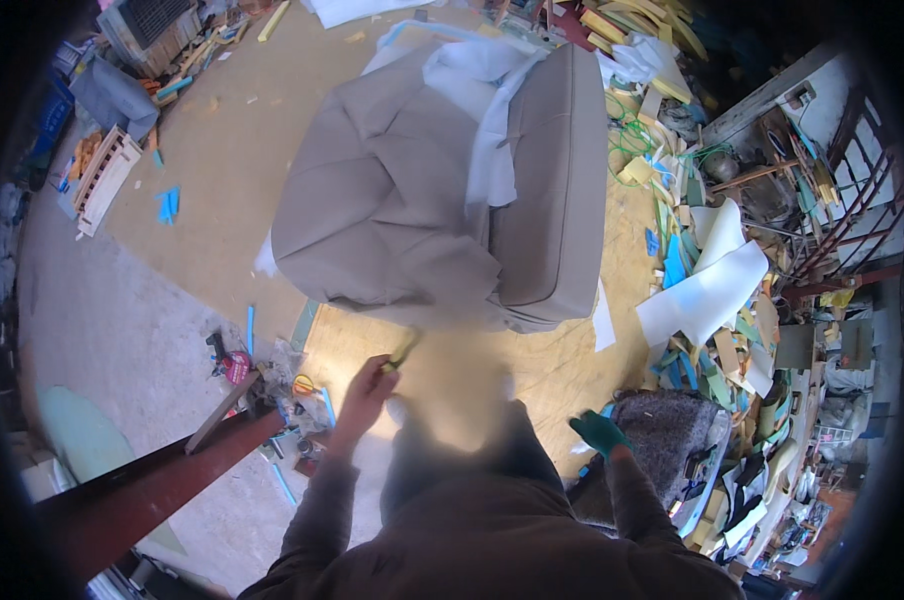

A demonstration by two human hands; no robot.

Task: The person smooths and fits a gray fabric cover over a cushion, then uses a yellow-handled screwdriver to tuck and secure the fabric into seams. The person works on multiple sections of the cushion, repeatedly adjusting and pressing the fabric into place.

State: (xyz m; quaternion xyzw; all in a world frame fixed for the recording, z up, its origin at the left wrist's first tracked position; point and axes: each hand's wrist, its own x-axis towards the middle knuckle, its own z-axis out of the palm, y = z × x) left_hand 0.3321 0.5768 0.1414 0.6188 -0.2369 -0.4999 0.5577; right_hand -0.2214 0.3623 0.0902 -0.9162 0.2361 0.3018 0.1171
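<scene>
My left hand, bare, is closed around a small yellow-and-dark hand tool; its exact kind is blurred. Its tip points away from me, toward a large grey-brown upholstered cushion piece that lies ahead. This piece has a loose, creased cover on the left and a smooth padded panel on the right, with white sheet material between. My right hand, in a green glove, is off to the right with fingers apart and nothing visible in it. It is beside a dark fuzzy fabric-covered piece.
The cushion lies on a tan board. Foam offcuts and white sheets pile along the right. A red-brown steel beam crosses the lower left, beside orange-handled scissors and loose tools. A wooden rack-like piece lies at left.
</scene>
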